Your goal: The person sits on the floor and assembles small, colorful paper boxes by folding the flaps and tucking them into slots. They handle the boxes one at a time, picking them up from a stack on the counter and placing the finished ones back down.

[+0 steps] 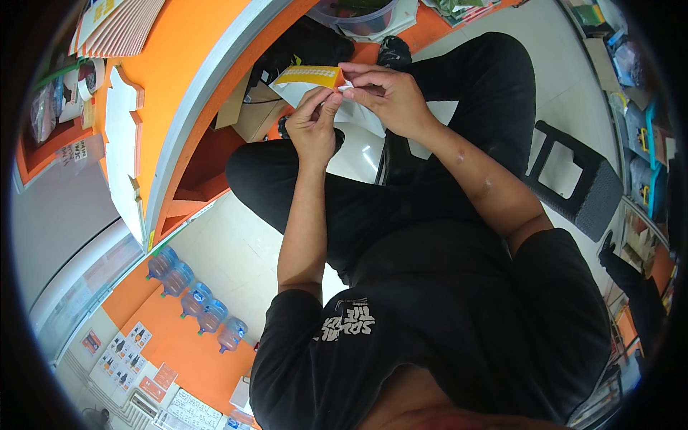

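Note:
Up between my knees, both hands hold a yellow and white folded card piece with rows of pale dots on its yellow face. My left hand is closed, its thumb and fingers pinching the lower edge near the right end. At that same end, my right hand pinches the piece too, its forefinger along the top and its thumb beside the left thumb. The two thumbs almost meet at an orange-tinged corner. Fine detail between the fingertips is too small to make out.
An orange table with a grey curved edge stands at left, bearing fanned printed cards and a white cut-out board. Cardboard sits beneath it. A black stool is at right; several large water bottles line the lower left.

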### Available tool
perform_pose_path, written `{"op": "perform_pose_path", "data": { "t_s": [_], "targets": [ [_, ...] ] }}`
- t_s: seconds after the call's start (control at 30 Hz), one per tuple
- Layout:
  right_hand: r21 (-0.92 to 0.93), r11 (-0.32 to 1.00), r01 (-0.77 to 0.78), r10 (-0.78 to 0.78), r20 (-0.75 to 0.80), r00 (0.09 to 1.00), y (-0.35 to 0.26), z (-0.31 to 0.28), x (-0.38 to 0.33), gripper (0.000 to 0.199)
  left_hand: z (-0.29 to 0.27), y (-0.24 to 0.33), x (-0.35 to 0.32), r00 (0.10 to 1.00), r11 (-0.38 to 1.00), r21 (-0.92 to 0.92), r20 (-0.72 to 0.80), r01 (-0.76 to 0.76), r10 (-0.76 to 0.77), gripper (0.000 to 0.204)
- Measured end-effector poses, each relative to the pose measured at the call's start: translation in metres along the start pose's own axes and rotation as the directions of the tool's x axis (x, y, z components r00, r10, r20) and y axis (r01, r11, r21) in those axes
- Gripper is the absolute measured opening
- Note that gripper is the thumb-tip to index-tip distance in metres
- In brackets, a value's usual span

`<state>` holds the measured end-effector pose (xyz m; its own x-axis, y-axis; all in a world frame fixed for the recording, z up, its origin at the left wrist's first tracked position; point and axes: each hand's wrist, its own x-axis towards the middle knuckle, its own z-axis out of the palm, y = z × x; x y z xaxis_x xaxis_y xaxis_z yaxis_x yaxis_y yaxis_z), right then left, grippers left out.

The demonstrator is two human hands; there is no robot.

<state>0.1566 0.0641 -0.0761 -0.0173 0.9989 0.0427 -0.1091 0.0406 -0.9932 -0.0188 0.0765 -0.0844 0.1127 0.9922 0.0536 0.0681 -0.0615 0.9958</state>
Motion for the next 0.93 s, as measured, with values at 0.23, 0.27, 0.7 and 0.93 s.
{"op": "perform_pose_path", "data": {
  "t_s": [0.23,0.27,0.7,0.93],
  "targets": [
    [-0.087,0.996,-0.016,0.012,-0.051,0.999,0.003,0.003,-0.001,0.022,0.002,0.005,0.002,0.999,0.999,0.051,0.042,-0.002,0.0,0.021],
    [-0.101,0.995,-0.006,0.001,-0.046,0.999,0.003,0.002,0.0,0.02,0.002,0.004,0.002,1.0,0.999,0.045,0.026,-0.005,0.004,0.021],
    [-0.175,0.978,0.111,-0.117,-0.027,0.993,0.001,0.003,0.002,0.015,0.009,0.009,-0.002,0.996,0.996,-0.01,-0.006,0.093,-0.093,0.02],
    [-0.215,0.969,0.118,-0.129,-0.035,0.991,0.001,0.002,0.004,0.018,0.016,0.008,0.0,0.999,0.996,-0.087,0.001,0.032,-0.032,0.021]
  ]
}}
